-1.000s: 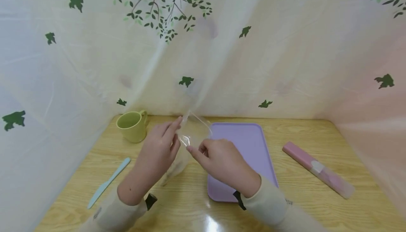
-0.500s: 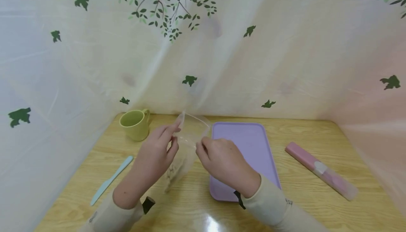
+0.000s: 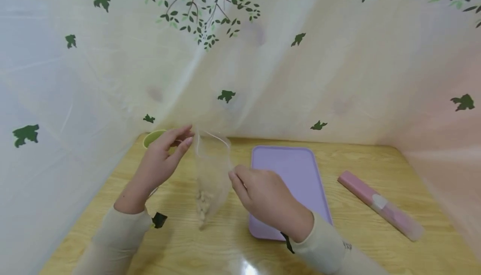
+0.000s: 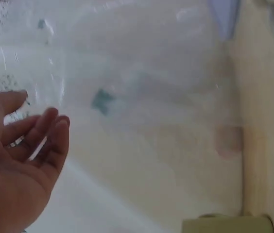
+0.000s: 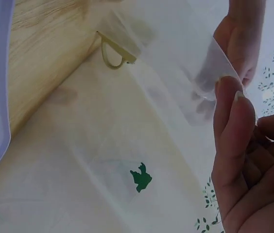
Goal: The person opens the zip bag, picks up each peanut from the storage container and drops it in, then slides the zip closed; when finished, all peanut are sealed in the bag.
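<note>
A clear plastic bag [image 3: 215, 162] hangs upright above the table, its mouth at the top and small pale beige pieces [image 3: 203, 203] gathered at the bottom. My right hand [image 3: 264, 195] pinches the bag's right edge; in the right wrist view the thumb and fingers [image 5: 231, 114] close on the film. To the left of the bag is my left hand [image 3: 158, 162], with fingers loosely bent and nothing held. The left wrist view shows that hand [image 4: 20, 170] beside the film. What the pieces are, I cannot tell.
A green mug [image 3: 150, 138] at the back left is partly behind my left hand. The purple tray [image 3: 282, 158] lies right of the bag. Farther right is a pink case [image 3: 379, 204] with a translucent end. A patterned curtain [image 3: 270, 79] encloses the table [image 3: 210, 250].
My left hand has let go of the bag and moved left, over the mug and the light blue knife. The bag now hangs from my right hand, its contents more visible.
</note>
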Tool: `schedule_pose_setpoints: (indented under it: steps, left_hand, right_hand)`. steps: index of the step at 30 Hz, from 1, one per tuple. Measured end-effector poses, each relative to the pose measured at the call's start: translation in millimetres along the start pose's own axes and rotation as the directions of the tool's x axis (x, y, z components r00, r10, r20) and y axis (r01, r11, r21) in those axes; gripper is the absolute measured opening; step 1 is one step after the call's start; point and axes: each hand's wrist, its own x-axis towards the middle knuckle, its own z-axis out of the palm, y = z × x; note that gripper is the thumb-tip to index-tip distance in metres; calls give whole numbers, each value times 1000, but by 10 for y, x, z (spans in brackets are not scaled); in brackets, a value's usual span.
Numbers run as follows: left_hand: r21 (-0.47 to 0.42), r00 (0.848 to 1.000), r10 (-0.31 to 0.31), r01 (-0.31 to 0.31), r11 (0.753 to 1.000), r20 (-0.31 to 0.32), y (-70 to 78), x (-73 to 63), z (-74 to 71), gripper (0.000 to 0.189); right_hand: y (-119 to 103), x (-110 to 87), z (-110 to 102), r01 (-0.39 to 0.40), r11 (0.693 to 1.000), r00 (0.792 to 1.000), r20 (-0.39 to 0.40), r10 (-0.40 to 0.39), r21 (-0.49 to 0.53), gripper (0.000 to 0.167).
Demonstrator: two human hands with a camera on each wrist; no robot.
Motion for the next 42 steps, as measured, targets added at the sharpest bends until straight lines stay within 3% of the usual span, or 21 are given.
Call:
schedule_pose_setpoints:
  steps: [3, 8, 15, 24, 28, 33, 37, 42]
  left_hand:
    - [-86, 999, 18, -15, 996, 41, -141, 58, -14, 50]
    - [-226, 994, -20, 44, 973, 105, -236, 102, 3, 46]
    - [-295, 998, -38, 51, 954, 49, -222, 77, 60, 30]
    - [-359, 998, 47, -58, 932, -40, -245, -18, 36, 19]
    - [-369, 998, 40, -56, 928, -50, -228, -87, 5, 16]
    - [-334, 999, 41, -49, 941, -31, -174, -163, -57, 13]
    - [-313, 994, 110, -109, 943, -15, -141, -194, -104, 8]
    - [-271, 977, 214, -211, 939, -21, -140, -235, -128, 5]
  right_hand:
    - [-4, -32, 9, 42, 999, 999, -10, -42, 5, 28]
    - [-7, -66, 16, 119, 993, 992, -26, -120, -22, 30]
    - [-2, -130, -36, 133, 991, 990, -42, -132, 15, 28]
    - [144, -178, -157, 31, 977, 999, 2, -32, 211, 26]
    - [228, -198, -196, -1, 949, 1000, 7, -1, 315, 27]
    - [351, -213, -219, 7, 928, 1000, -25, 2, 373, 27]
    - [445, -212, -207, 35, 927, 998, -59, -14, 374, 27]
    - [516, -213, -165, 79, 932, 995, -92, -50, 353, 25]
